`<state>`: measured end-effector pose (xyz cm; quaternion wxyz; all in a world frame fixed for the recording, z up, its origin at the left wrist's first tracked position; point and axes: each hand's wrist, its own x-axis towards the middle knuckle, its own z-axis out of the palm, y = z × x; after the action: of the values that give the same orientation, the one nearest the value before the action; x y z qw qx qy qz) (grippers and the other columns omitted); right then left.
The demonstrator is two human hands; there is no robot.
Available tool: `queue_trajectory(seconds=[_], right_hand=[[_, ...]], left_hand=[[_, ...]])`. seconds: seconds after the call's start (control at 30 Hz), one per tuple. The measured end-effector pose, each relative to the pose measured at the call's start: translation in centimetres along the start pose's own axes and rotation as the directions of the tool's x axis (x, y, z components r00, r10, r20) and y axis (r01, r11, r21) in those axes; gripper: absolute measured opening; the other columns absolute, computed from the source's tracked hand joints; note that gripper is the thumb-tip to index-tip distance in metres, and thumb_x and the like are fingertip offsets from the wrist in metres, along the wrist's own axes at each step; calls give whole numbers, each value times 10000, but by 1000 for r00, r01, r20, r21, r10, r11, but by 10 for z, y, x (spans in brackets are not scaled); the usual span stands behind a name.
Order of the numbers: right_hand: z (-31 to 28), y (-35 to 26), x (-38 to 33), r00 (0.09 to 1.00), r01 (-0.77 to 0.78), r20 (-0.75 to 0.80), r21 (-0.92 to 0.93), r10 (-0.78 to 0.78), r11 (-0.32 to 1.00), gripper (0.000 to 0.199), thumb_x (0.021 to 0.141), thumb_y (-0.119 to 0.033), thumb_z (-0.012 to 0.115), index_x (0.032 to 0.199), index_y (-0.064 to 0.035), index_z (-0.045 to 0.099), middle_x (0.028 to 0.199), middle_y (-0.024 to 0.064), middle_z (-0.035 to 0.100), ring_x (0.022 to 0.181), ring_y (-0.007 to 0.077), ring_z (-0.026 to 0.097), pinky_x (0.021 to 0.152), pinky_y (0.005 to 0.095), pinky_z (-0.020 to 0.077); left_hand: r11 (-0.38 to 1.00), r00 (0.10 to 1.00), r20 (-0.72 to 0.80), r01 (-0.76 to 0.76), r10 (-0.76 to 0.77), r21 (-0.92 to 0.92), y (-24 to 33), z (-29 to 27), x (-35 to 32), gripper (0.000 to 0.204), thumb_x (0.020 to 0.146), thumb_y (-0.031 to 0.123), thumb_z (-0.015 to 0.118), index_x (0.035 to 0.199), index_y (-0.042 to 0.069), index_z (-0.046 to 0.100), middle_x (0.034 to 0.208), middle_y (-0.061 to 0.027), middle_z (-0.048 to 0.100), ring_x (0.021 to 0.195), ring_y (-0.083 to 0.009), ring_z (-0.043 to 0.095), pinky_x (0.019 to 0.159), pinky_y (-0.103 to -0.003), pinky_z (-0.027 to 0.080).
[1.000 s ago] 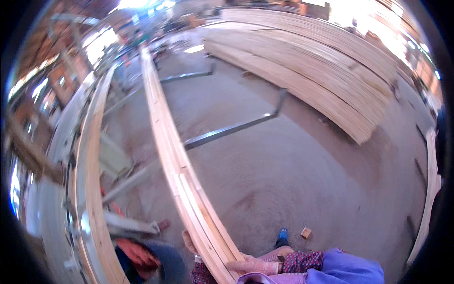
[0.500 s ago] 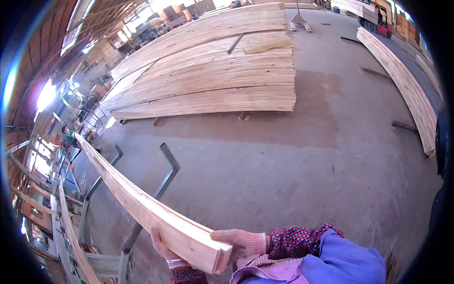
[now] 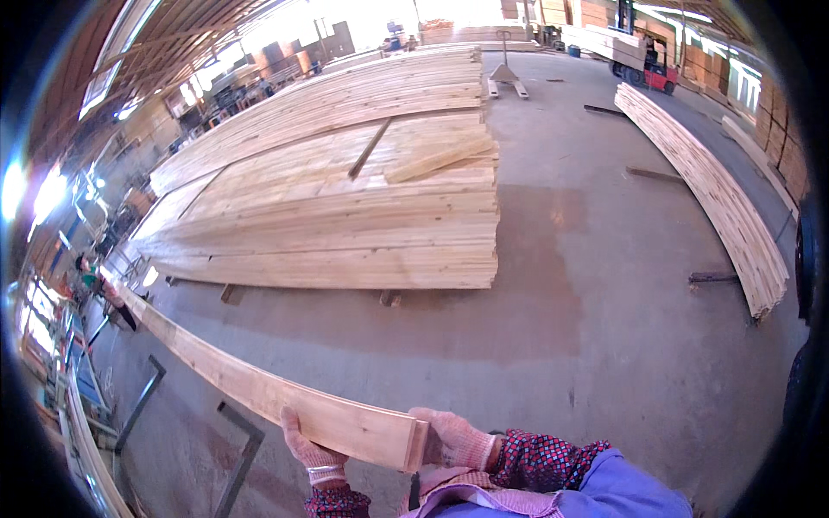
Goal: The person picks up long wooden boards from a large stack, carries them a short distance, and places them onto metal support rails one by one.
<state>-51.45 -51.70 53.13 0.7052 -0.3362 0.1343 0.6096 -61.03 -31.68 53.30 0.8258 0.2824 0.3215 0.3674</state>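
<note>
Long pale wooden boards [image 3: 345,421], at least two laid face to face, run from my hands toward the far left. My left hand [image 3: 309,449], in a pale knit glove, grips their near side a little back from the end, thumb up on the face. Around the end corner closes my gloved right hand [image 3: 453,439], its fingers partly hidden behind the wood. The boards are held up in the air, tilted with one broad face toward me. By their far end stands a person in green [image 3: 93,281]; that person's hands are too small to make out.
A large stack of boards [image 3: 345,250] lies on bearers ahead, with loose strips on top. Metal rack arms [image 3: 242,457] stand at lower left. Another board pile [image 3: 708,198] lies at right. A pallet jack [image 3: 506,82] and a loaded red forklift [image 3: 656,76] are farther back.
The boards have moved away from the rack arms at left, with both my hands still on them. My view has shifted left and up, showing more of the hall.
</note>
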Motion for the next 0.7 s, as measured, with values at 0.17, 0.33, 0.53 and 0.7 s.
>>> queue_trajectory(seconds=[0.17,0.33,0.53,0.7], right_hand=[[-16,-124,37,999,-21,43,-12,22,1000,436,930,-365,491,1166,0,504,1026,152,619,845,273,650,730,463,571],[-45,-245,103,973,108,211,-62,-92,992,462,928,-388,499,1164,10,504,978,140,622,827,258,649,675,436,573],[-63,-423,127,961,33,272,49,-45,998,484,929,-444,461,1124,-4,510,900,126,623,664,241,647,581,409,563],[-80,-578,113,917,160,378,-49,-130,986,525,929,-487,439,1169,-23,486,880,126,624,660,243,639,536,401,539]], left_hand=[[999,998,50,-35,34,32,-45,89,84,666,866,532,506,1274,9,445,1196,-144,553,1042,-292,565,920,-420,463],[991,991,107,-95,86,89,-86,196,170,643,858,516,520,1255,16,453,1177,-139,557,1023,-282,567,900,-418,474],[972,982,127,-163,143,170,-141,354,249,584,901,475,481,1250,7,474,1169,-146,577,1044,-287,568,924,-408,462],[963,947,268,-222,175,155,-179,464,320,571,924,448,456,1269,-6,462,1219,-156,557,1078,-292,556,941,-420,451]])
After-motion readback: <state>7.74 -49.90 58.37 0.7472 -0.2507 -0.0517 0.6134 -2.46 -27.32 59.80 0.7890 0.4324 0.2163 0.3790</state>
